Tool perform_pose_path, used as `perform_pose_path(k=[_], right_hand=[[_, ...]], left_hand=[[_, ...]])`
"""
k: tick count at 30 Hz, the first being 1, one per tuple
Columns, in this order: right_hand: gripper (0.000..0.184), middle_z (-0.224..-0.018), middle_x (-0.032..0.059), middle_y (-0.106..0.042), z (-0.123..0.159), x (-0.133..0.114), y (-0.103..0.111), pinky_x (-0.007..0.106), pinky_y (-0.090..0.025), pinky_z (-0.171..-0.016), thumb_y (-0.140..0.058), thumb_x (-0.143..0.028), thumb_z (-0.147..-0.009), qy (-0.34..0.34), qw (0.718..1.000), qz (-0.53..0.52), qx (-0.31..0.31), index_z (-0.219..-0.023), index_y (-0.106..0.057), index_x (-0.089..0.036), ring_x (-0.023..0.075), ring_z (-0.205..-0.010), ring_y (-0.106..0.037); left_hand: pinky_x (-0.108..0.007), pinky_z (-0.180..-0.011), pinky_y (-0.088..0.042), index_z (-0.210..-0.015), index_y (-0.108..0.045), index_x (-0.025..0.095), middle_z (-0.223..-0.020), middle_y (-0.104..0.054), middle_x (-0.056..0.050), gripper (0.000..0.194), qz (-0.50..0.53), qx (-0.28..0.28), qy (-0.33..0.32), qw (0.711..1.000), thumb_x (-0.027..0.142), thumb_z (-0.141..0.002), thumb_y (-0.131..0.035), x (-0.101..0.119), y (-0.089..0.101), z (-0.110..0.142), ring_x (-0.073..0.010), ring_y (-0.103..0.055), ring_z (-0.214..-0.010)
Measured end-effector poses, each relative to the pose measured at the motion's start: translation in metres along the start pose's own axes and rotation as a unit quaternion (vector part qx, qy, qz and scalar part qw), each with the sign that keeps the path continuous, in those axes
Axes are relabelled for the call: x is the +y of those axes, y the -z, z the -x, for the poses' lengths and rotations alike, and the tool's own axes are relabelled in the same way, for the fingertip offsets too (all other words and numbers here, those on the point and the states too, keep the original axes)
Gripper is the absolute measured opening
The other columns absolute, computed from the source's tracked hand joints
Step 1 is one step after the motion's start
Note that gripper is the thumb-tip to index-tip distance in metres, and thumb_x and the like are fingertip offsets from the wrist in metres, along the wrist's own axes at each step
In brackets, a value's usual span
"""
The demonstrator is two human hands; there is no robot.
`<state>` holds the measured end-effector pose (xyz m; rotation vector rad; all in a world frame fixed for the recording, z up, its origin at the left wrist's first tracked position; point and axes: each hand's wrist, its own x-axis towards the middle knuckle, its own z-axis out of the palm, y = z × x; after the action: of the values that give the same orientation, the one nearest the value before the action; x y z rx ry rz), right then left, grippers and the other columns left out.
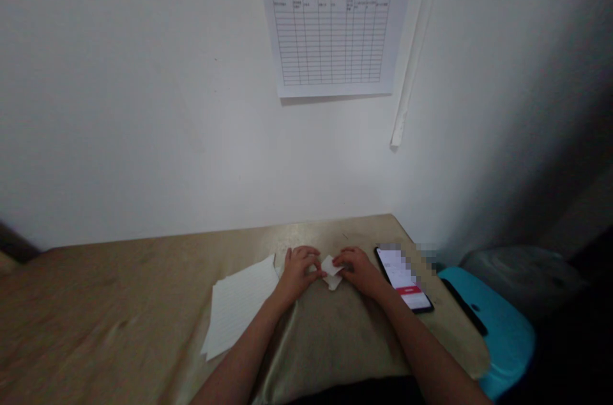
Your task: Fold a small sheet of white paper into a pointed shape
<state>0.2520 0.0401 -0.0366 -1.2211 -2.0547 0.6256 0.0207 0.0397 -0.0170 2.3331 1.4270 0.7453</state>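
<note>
A small folded piece of white paper point(331, 272) is between my two hands, just above or on the brown-covered table point(330, 335). My left hand point(302, 269) pinches its left edge between thumb and fingers. On the opposite edge, my right hand point(355, 269) grips the paper with its fingertips. To the left of my left hand lies a small stack of lined paper sheets point(242, 309), partly covered by my left forearm. A phone point(405, 280) with a lit screen rests beside my right forearm.
A white wall point(143, 105) rises behind the table. Taped or stuck on it is a printed table sheet point(335, 38), with a narrow white strip point(407, 85) to its right. A turquoise object point(500, 322) stands beyond the table's right edge, near a greyish plastic-looking bag point(522, 274).
</note>
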Motion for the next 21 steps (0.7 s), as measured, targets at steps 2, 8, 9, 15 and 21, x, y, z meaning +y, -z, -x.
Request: perform_pose_path(k=[2,8,9,15,21], right_hand=[[0.026,-0.112,0.0073,-0.070,0.000,0.001,-0.001,0.040,-0.040,-0.108,-0.065,-0.011,-0.079,-0.007,1.000,-0.004,0.001,-0.101,-0.075,-0.022,0.0232,-0.122,-0.054],[0.021,-0.116,0.0080,-0.068,0.001,-0.001,0.001,0.038,-0.041,-0.107,-0.066,-0.015,-0.080,-0.007,1.000,-0.017,0.013,-0.098,-0.075,-0.022,0.0223,-0.123,-0.054],[0.020,-0.115,0.0073,-0.070,0.001,-0.002,0.001,0.039,-0.040,-0.107,-0.066,-0.015,-0.080,-0.003,1.000,-0.018,0.012,-0.097,-0.075,-0.023,0.0224,-0.122,-0.054],[0.019,-0.111,0.0037,-0.074,0.000,-0.007,0.004,0.047,-0.032,-0.113,-0.066,-0.014,-0.080,0.024,1.000,0.003,-0.017,-0.091,-0.076,-0.026,0.0240,-0.122,-0.055],[0.022,-0.111,0.0038,-0.073,-0.001,-0.009,0.002,0.048,-0.027,-0.114,-0.064,-0.015,-0.082,0.019,0.999,0.048,0.001,-0.097,-0.075,-0.026,0.0245,-0.123,-0.054]], left_hand=[[-0.057,-0.117,-0.021,-0.085,-0.074,0.027,-0.126,-0.068,-0.003,0.017,-0.009,-0.004,0.003,1.000,0.039,-0.076,-0.081,0.000,0.004,0.001,-0.0282,-0.051,-0.127],[-0.064,-0.118,-0.014,-0.110,-0.072,0.034,-0.131,-0.064,-0.003,0.037,-0.037,-0.010,0.034,0.999,0.045,-0.076,-0.079,0.001,-0.001,0.003,-0.0295,-0.048,-0.130],[-0.066,-0.117,-0.013,-0.114,-0.070,0.035,-0.133,-0.063,-0.004,0.041,-0.042,-0.015,0.043,0.998,0.045,-0.076,-0.079,0.001,-0.002,0.003,-0.0300,-0.047,-0.132],[-0.071,-0.116,-0.008,-0.111,-0.072,0.035,-0.139,-0.059,-0.004,0.037,-0.054,-0.035,0.062,0.996,0.037,-0.075,-0.079,0.004,-0.005,0.002,-0.0317,-0.043,-0.136],[-0.070,-0.116,-0.008,-0.098,-0.074,0.032,-0.135,-0.062,-0.003,0.018,-0.053,-0.016,0.060,0.997,0.032,-0.079,-0.075,0.005,-0.006,0.002,-0.0295,-0.046,-0.133]])
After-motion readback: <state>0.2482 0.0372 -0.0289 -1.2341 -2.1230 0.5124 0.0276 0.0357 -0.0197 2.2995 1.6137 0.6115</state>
